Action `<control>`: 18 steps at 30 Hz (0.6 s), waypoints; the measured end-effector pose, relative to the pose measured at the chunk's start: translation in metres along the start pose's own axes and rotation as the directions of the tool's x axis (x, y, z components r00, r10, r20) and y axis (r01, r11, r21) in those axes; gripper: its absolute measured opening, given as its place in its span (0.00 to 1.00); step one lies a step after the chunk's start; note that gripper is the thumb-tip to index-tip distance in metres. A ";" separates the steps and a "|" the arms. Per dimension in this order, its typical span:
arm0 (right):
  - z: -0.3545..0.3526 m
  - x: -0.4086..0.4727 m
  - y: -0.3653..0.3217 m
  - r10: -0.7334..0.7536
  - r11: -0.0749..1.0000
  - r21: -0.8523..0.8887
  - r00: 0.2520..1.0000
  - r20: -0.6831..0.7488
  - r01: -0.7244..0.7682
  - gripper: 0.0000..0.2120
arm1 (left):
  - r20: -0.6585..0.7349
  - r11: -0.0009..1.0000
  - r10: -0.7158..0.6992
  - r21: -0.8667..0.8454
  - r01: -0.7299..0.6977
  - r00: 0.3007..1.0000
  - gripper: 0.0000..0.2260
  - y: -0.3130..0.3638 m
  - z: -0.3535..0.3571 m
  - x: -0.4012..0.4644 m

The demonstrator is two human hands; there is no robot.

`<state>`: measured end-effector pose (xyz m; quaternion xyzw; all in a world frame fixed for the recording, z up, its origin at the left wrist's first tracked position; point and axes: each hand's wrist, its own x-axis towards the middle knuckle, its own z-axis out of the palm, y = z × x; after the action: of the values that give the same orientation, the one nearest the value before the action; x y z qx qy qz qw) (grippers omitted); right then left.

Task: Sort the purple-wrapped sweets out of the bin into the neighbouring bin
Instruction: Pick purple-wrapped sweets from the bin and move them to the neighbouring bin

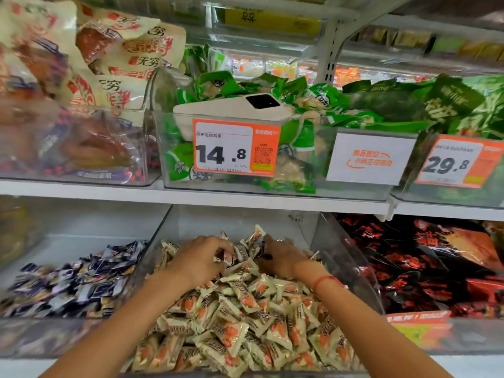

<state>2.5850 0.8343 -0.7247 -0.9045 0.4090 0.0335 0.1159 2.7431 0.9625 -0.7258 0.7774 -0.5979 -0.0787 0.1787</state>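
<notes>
A: While both hands are deep in the middle bin (351, 266), what worries you?

B: Mixing things up. That bin is heaped with cream sweets (245, 320), and the purple sweets (76, 276) mostly lie in the left bin (152, 241), just over the clear wall. Any purple strays sit at the back of the cream heap, half buried.

A: What do the hands hold?

B: The left hand (200, 259) has its fingers curled down onto the heap, pinching at a dark-edged wrapper (225, 255). The right hand (282, 257) curls round a small dark sweet (264, 251), held near the thumb. Whether either one is truly purple I cannot tell; they are small and partly hidden.

A: So what could go wrong?

B: I think three things. Cream sweets touch the pinched ones on all sides, so a lift could drag one along into the left bin. The heap is loose and steep, so digging at the back may send wrappers sliding and bury the strays. And the carry crosses the clear wall, where a slack grip might drop the sweet back.

A: Anything nearby at risk?

B: The phone (234, 107) on the shelf above lies well apart from the hands.
</notes>
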 end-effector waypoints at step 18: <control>-0.052 -0.100 -0.004 -0.018 0.521 0.847 0.993 -0.114 0.107 0.13 | -0.325 0.753 0.089 -0.598 -0.277 0.942 0.12 0.083 -0.024 -0.027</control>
<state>2.5199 0.8982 -0.6574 -0.7475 0.3454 -0.2155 0.5248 2.6686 0.9738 -0.6754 0.6112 -0.5788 -0.1488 0.5190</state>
